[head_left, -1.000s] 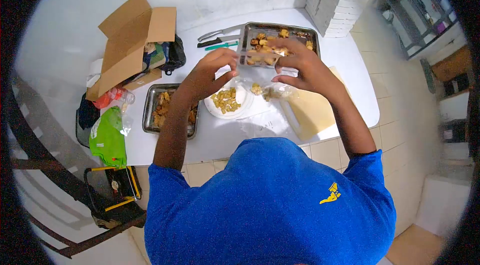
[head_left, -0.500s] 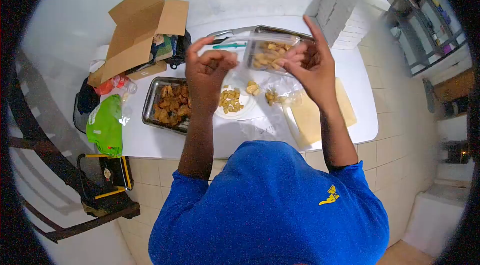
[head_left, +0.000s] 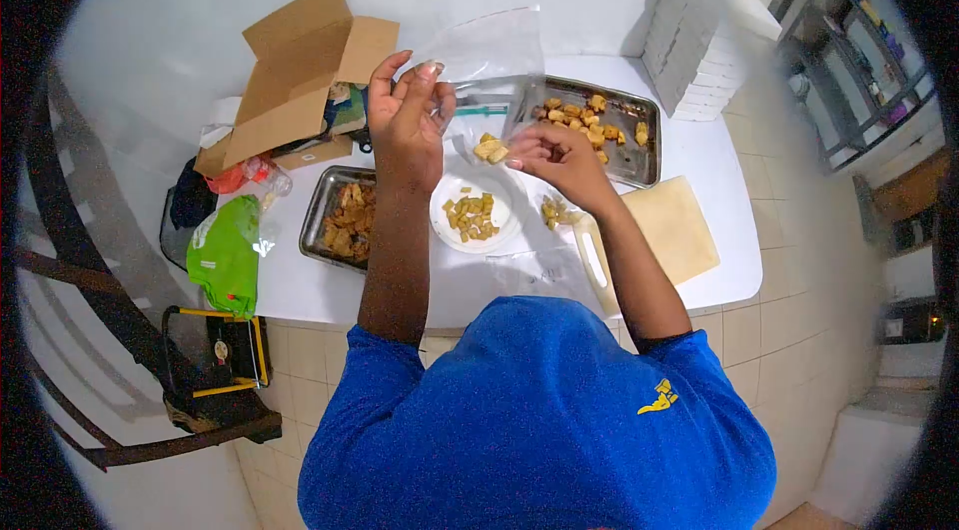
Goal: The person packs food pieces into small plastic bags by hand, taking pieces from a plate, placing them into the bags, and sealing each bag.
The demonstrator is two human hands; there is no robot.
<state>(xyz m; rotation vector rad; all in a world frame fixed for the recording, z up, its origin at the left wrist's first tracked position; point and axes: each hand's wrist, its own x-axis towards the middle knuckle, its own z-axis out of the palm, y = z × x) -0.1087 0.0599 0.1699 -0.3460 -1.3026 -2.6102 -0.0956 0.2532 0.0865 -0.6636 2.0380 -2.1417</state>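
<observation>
A clear plastic bag [head_left: 499, 45] hangs raised above the table, its corner pinched in my left hand [head_left: 410, 115]. Pale food chunks [head_left: 489, 149] show beside the fingertips of my right hand [head_left: 559, 158], which is closed at the bag's lower part; whether they lie inside this bag cannot be made out. Below is a white plate [head_left: 510, 230] with small yellowish pieces [head_left: 472, 215]. Another clear bag with pieces [head_left: 554, 211] lies right of the plate. Behind my right hand is a metal tray [head_left: 639, 110] of browned chunks. A second tray [head_left: 318, 220] of browned food is partly behind my left arm.
An open cardboard box [head_left: 290, 80] stands at the back left, with a green bag [head_left: 225, 255] nearer the front. A cutting board [head_left: 669, 230] lies at the right. White boxes [head_left: 694, 50] are stacked at the back right. A teal-handled tool [head_left: 479, 111] shows behind the bag.
The bag has opened out and risen higher on the left side. My right hand has moved down and left, and its extended fingers have closed in. The view has shifted slightly.
</observation>
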